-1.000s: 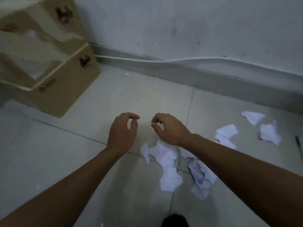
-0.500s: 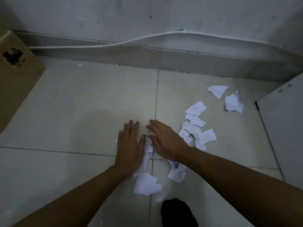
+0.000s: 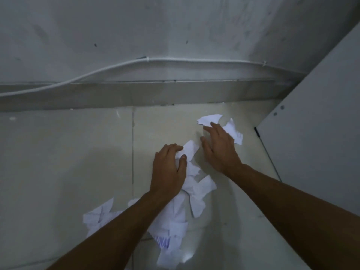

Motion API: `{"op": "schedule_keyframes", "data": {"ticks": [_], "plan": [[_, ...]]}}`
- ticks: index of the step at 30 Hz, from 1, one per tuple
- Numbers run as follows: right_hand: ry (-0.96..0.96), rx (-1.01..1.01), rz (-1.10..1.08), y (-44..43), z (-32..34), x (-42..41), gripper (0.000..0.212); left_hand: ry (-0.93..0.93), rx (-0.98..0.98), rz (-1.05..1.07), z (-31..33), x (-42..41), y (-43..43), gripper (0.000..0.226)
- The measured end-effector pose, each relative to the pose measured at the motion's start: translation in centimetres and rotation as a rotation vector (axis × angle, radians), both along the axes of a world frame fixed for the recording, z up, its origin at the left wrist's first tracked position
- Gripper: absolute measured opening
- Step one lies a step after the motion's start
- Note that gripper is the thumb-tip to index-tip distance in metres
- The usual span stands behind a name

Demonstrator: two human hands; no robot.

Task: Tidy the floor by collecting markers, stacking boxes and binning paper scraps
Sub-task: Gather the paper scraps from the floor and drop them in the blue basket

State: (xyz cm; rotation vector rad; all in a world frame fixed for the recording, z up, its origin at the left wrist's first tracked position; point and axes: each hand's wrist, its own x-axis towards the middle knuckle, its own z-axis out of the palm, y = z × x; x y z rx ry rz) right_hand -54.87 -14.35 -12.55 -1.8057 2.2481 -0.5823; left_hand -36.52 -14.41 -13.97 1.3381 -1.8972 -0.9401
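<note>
Status: we're on the paper step, mid-gather. Nothing is binned as far as we can see, and there's no bin in frame. No boxes in frame either, so we can't judge the stacking.

Hands are apart, both spread flat, and neither grips anything. The left hand (image 3: 168, 168) rests palm-down on the far end of the paper heap (image 3: 201, 189), thumb on a sheet. The right hand (image 3: 220, 151) is further out, fingers splayed over the far scraps (image 3: 209, 119). We can't tell whether its fingertips touch or hover.

Paper location: the heap lies on the floor (image 3: 68, 162), running from under the left hand back along that forearm. One loose scrap (image 3: 97, 217) sits left of the forearm, apart from the heap. The far scraps lie just beyond the heap, between the skirting (image 3: 136, 94) and the white panel (image 3: 311, 143).

There's a short dark thing (image 3: 257, 131) at the panel's bottom corner, too small to tell if it's a marker.

Left to do, our read: rake the far scraps into the heap, grab the stray, lift the lot, find a bin. Risk: thin torn bits slide out of a flat-hand scoop, so it likely needs a two-hand squeeze.
</note>
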Motion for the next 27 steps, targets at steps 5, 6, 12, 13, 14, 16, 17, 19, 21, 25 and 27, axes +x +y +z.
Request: {"op": "schedule_keyframes", "data": {"ticks": [5, 6, 12, 13, 14, 16, 17, 19, 21, 25, 27], "plan": [[0.064, 0.113, -0.194, -5.5, -1.6, -4.1, 0.053, 0.064, 0.026, 0.035, -0.6, -6.3, -3.5, 0.032], [0.091, 0.194, -0.214, -5.9, -2.0, -4.5, 0.054, 0.076, 0.043, 0.057, -0.8, -7.2, -3.9, 0.032], [0.128, 0.114, 0.165, -1.9, -4.0, -1.9, 0.053, 0.130, 0.067, 0.113, -1.7, -7.8, -4.3, 0.038], [0.091, -0.002, 0.171, -1.3, -3.8, -1.9, 0.051, 0.115, 0.078, 0.101, -1.8, -7.5, -4.1, 0.040], [0.072, -0.104, 0.135, -1.1, -3.6, -2.3, 0.049, 0.090, 0.081, 0.081, -1.9, -7.0, -3.9, 0.043], [0.055, -0.138, -0.009, -1.4, -3.3, -3.9, 0.051, 0.025, 0.066, 0.020, -2.1, -6.0, -3.6, 0.045], [0.023, -0.068, -0.082, -1.6, -3.2, -4.7, 0.054, -0.022, 0.060, -0.019, -2.1, -5.4, -3.5, 0.044], [-0.049, 0.114, -0.140, -1.9, -3.3, -5.0, 0.061, -0.147, 0.033, -0.112, -2.1, -4.5, -3.4, 0.041], [-0.080, 0.179, 0.014, -1.6, -3.4, -3.5, 0.068, -0.222, 0.002, -0.195, -1.9, -3.5, -3.2, 0.036], [-0.203, 0.190, 0.313, 1.1, -3.1, 1.1, 0.064, -0.137, -0.010, -0.300, -0.8, -0.4, -1.9, 0.023], [-0.231, 0.172, 0.324, 3.0, -2.8, 2.2, 0.062, -0.101, 0.026, -0.308, -0.4, 1.3, -0.8, 0.022]]}}
